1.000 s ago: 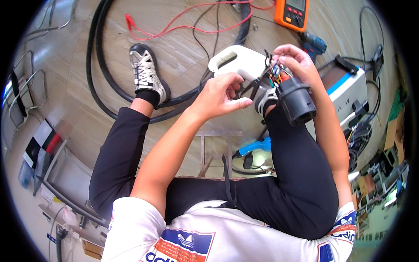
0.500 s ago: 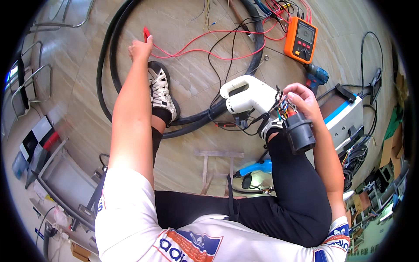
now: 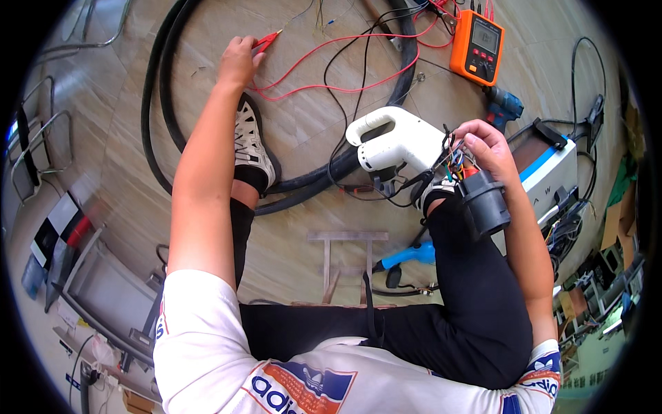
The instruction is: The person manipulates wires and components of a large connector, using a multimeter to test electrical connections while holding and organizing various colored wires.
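Observation:
My left hand (image 3: 237,62) is closed on a red alligator clip (image 3: 266,42) above the floor, its tip right by a thin loose wire (image 3: 296,17); whether they touch I cannot tell. A red lead trails from the clip toward an orange multimeter (image 3: 477,45) at the far right. Over my right knee, my right hand (image 3: 488,148) pinches thin coloured wires (image 3: 455,165) that come out of a black round connector (image 3: 485,205). A white charging-gun housing (image 3: 403,141) lies beside these wires, its handle pointing left. Fingers partly hide what exactly the right hand grips.
Thick black cable (image 3: 156,103) loops around my left shoe. A blue cordless drill (image 3: 505,105) lies below the multimeter, close to a white box (image 3: 552,179) with a blue stripe. Between my legs are a wooden stool (image 3: 348,236) and a blue-handled plug (image 3: 407,257).
My left hand has moved up and slightly right, and the red clip has swung from pointing up to pointing right, toward the thin wire. The right hand and connector have shifted slightly right.

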`<state>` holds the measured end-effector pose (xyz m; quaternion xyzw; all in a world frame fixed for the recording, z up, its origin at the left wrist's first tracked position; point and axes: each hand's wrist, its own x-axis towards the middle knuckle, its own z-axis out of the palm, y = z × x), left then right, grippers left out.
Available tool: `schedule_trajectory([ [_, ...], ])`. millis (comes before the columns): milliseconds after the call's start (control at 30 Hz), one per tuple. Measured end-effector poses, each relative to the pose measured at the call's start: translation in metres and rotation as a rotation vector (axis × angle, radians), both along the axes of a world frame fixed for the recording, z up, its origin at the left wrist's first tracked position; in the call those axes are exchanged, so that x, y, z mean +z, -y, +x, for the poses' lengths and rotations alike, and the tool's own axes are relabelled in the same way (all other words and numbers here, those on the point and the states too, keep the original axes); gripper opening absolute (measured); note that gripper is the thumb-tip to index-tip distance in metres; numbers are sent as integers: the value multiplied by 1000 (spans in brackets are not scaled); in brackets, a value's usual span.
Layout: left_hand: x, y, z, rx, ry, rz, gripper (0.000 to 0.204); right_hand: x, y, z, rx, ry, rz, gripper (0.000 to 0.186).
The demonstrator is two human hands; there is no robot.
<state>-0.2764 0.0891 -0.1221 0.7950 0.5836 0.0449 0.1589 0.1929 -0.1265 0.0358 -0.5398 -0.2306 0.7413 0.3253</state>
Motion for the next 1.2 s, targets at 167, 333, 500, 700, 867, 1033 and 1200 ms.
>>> schedule_trajectory([
  [167, 2, -1, 2, -26, -42, -4, 27, -6, -1, -1, 21, 5, 38, 23],
  [333, -3, -7, 2, -40, -21, -20, 26, -5, -1, 0, 40, 16, 40, 23],
  [500, -2, -11, 8, -66, -37, -25, 26, -3, -1, -4, 7, 6, 22, 25],
  [700, 4, -14, 16, -51, -111, -65, 36, 2, -4, -5, 9, -17, 8, 25],
  [867, 16, -4, 42, -77, -131, 250, 43, 3, -2, -4, 22, 70, 25, 28],
  [1033, 50, 19, 159, -454, 251, 57, 42, 7, -4, -10, -11, -1, -35, 27],
  [1200, 69, 47, 303, -860, 144, -58, 64, 7, -5, -11, -1, -12, -16, 27],
])
